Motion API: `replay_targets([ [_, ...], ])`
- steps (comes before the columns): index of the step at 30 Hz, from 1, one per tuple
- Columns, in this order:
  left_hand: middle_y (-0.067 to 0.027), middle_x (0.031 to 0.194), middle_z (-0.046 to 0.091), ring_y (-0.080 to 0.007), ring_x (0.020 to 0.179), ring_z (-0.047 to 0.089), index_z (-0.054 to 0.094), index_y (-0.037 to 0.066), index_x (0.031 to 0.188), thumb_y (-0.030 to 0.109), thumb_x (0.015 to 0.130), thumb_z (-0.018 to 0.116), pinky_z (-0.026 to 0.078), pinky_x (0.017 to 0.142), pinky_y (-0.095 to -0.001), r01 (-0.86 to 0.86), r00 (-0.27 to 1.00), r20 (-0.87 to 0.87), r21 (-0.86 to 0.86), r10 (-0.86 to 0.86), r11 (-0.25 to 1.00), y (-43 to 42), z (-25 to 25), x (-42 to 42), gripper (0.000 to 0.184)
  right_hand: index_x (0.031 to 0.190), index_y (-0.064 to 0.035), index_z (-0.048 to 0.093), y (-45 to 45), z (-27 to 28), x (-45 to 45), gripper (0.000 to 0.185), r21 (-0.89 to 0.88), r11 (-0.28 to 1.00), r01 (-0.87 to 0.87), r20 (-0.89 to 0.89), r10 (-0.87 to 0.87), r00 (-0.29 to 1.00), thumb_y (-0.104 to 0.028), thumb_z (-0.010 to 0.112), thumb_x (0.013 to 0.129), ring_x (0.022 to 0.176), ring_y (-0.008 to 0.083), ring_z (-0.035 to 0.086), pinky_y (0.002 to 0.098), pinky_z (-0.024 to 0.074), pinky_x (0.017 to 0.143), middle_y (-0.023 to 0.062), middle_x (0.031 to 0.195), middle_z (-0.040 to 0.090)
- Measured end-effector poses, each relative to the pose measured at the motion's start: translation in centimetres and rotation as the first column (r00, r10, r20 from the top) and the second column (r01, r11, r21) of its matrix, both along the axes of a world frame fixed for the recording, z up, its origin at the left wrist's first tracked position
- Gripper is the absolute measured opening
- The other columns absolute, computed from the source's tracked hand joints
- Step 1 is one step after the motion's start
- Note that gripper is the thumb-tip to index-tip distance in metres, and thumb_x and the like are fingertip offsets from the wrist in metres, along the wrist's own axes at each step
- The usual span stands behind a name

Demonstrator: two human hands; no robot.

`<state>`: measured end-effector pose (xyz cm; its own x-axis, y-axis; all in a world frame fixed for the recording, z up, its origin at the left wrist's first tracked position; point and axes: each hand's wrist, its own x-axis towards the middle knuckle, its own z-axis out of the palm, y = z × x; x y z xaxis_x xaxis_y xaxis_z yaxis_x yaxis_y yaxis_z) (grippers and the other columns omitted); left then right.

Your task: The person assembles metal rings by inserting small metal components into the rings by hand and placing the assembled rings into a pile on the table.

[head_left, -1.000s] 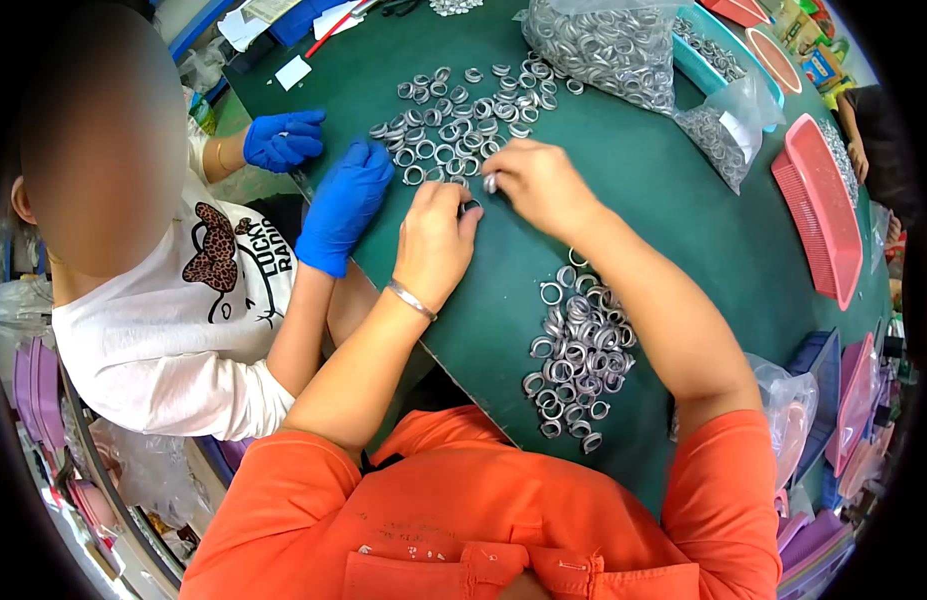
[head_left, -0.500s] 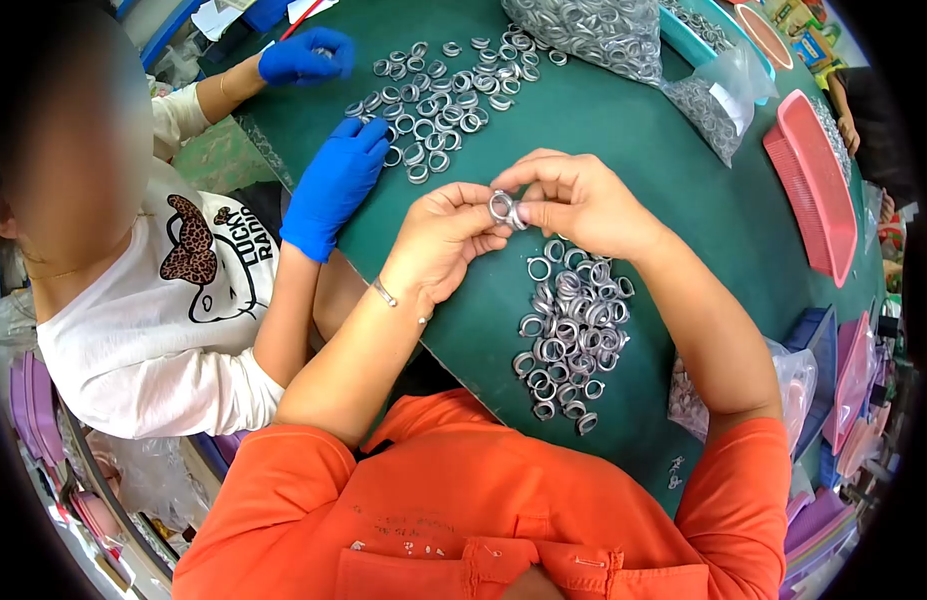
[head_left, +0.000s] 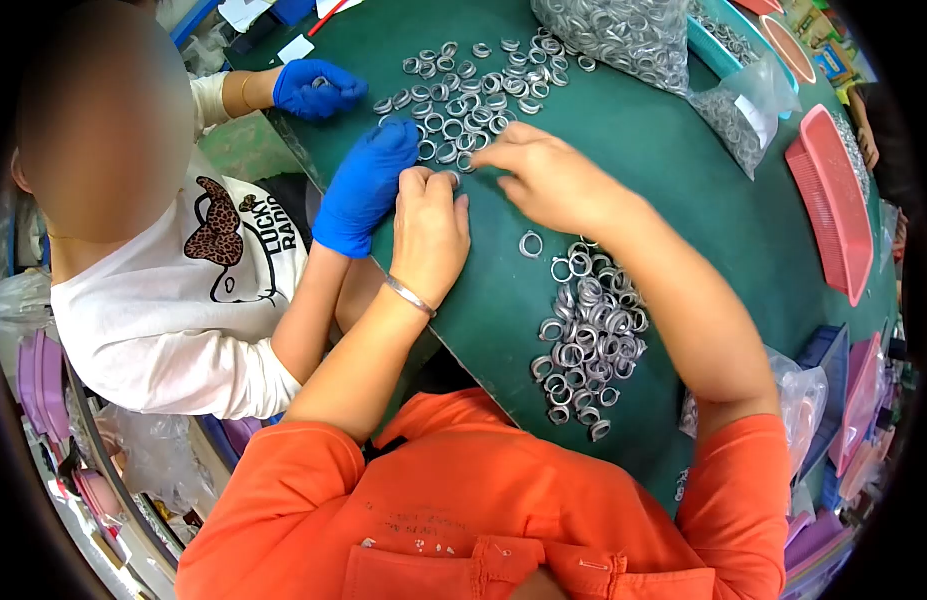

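Note:
My left hand (head_left: 430,235), back upward and fingers bent down, is at the near edge of the far pile of grey metal rings (head_left: 473,105). A metal ring (head_left: 451,178) shows at its fingertips, partly hidden by them. My right hand (head_left: 553,182) reaches over the same pile from the right, index finger touching or just above a ring (head_left: 465,162), thumb held apart. One loose ring (head_left: 530,245) lies between the two piles. The nearer pile of rings (head_left: 588,335) lies below my right forearm.
A co-worker's blue-gloved hand (head_left: 368,180) is close beside my left hand; the other glove (head_left: 318,88) holds a ring. Bags of rings (head_left: 623,40) (head_left: 743,115), a teal basket (head_left: 718,45) and a pink basket (head_left: 831,205) stand along the far right.
My hands have parted from the ring they held together and moved to the far pile. A single ring now lies on the table between the piles. The view has shifted slightly.

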<state>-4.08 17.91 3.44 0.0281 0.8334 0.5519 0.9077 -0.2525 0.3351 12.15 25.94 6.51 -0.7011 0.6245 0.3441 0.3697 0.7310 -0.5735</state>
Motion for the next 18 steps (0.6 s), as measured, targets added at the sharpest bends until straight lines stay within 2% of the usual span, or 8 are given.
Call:
replay_targets([
  [4,-0.0119,0.087,0.056,-0.0208,0.068,0.056,0.056,-0.005,0.096,-0.004,0.075,0.065,0.047,0.064,-0.0285,0.079,0.987,0.151,-0.118,-0.061,0.99,-0.8,0.3,-0.3,0.024,0.087,-0.0013,0.061,0.4,-1.9,-1.6,0.016,0.087,0.993,0.074,0.04,-0.078,0.996,-0.003,0.068,0.073,0.085,0.027,0.057,0.0364,0.0472,0.075,0.0106,0.088,0.059],
  [5,-0.0108,0.088,0.058,-0.0187,0.071,0.058,0.056,-0.004,0.097,-0.002,0.078,0.063,0.048,0.066,-0.027,0.123,0.912,0.411,-0.259,-0.006,0.958,-1.1,0.5,-0.3,0.02,0.087,-0.0013,0.061,0.6,-2.0,-1.0,0.016,0.085,0.993,0.076,0.04,-0.08,0.996,-0.003,0.068,0.073,0.085,0.027,0.057,0.0364,0.0472,0.075,0.0106,0.088,0.059],
  [7,-0.0096,0.089,0.061,-0.0166,0.075,0.06,0.055,-0.003,0.098,-0.001,0.082,0.061,0.049,0.069,-0.0256,0.202,0.767,0.634,-0.38,0.095,0.903,-1.6,1.1,0.0,0.017,0.086,-0.0021,0.062,0.6,-0.6,0.3,0.012,-0.361,0.931,0.064,0.011,-0.064,0.998,-0.007,0.067,0.076,0.076,0.027,0.061,0.035,0.0495,0.068,0.0126,0.084,0.061],
  [8,-0.0101,0.093,0.062,-0.0152,0.078,0.06,0.055,-0.003,0.1,0.001,0.085,0.059,0.049,0.07,-0.0247,0.348,0.483,0.865,-0.331,0.135,0.877,-1.8,1.3,0.2,0.016,0.089,0.0005,0.062,0.8,-1.2,1.1,0.011,-0.694,0.717,-0.068,-0.181,-0.083,0.98,-0.006,0.064,0.081,0.07,0.0186,0.063,0.029,0.0499,0.061,0.01,0.081,0.064],
  [9,-0.0106,0.097,0.063,-0.0138,0.082,0.061,0.054,-0.002,0.103,0.003,0.088,0.056,0.05,0.072,-0.0238,0.464,0.135,0.973,-0.228,0.186,0.856,-1.9,1.3,0.4,0.015,0.089,0.0005,0.062,0.7,-0.7,1.8,0.011,-0.695,0.716,-0.063,-0.175,-0.083,0.981,-0.006,0.064,0.081,0.07,0.0186,0.063,0.029,0.0499,0.061,0.01,0.081,0.064],
  [12,-0.0158,0.104,0.062,-0.0154,0.083,0.062,0.052,-0.002,0.106,0.006,0.089,0.056,0.051,0.075,-0.0249,0.55,-0.04,0.974,-0.167,0.225,0.818,-2.0,1.2,0.8,0.019,0.099,0.0051,0.058,0.0,1.2,3.9,0.015,-0.886,0.404,-0.227,-0.323,-0.186,0.928,-0.003,0.056,0.086,0.079,0.0156,0.064,0.025,0.0514,0.063,0.0105,0.091,0.065],
  [16,-0.0164,0.104,0.062,-0.0159,0.085,0.062,0.052,-0.002,0.106,0.007,0.089,0.057,0.051,0.078,-0.0257,0.598,-0.137,0.961,-0.114,0.241,0.793,-2.0,1.2,1.4,0.02,0.097,0.0041,0.059,-0.1,1.5,5.0,0.013,-0.857,0.476,-0.196,-0.284,-0.12,0.951,-0.003,0.055,0.087,0.079,0.0142,0.063,0.0247,0.0513,0.065,0.0097,0.09,0.065],
  [18,-0.0158,0.104,0.063,-0.016,0.085,0.062,0.053,-0.002,0.106,0.007,0.088,0.058,0.051,0.078,-0.0256,0.598,-0.146,0.96,-0.106,0.238,0.794,-2.0,1.1,1.7,0.02,0.092,0.0018,0.062,-0.2,0.4,5.0,0.012,-0.747,0.641,-0.173,-0.239,-0.016,0.971,0.0,0.055,0.083,0.077,0.0185,0.064,0.0284,0.0512,0.067,0.0111,0.09,0.066],
])
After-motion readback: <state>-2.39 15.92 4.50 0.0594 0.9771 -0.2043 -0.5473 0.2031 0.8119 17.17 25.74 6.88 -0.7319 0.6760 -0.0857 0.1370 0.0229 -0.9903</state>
